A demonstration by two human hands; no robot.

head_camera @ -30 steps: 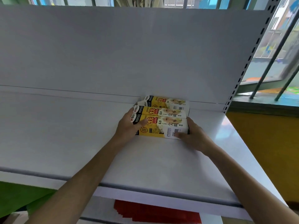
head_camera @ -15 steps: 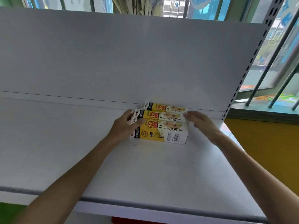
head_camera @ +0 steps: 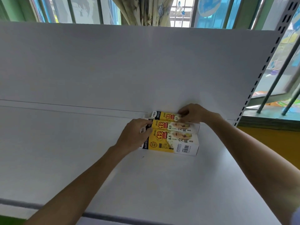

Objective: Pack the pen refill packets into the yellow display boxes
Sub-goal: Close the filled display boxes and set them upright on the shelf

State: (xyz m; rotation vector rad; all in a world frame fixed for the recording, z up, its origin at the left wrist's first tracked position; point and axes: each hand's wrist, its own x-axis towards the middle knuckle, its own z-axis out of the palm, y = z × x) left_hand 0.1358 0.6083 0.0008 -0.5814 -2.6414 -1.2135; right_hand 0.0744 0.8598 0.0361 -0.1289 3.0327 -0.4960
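Pinching the right end of the rear yellow box (head_camera: pixel 164 115), the right hand (head_camera: pixel 193 113) has its grip closed on it (fingers (head_camera: pixel 184 113) curled); the left hand (head_camera: pixel 134 137) clasps the front box (head_camera: pixel 175 142), thumb across the middle box (head_camera: pixel 178 127), all three side by side on the white shelf (head_camera: pixel 65 151) against its back panel (head_camera: pixel 113 62)

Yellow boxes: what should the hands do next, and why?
Probably the right hand should slide the back yellow box snug against the middle yellow box. It pinches that box's right end, and the left hand grips the middle one's left end.
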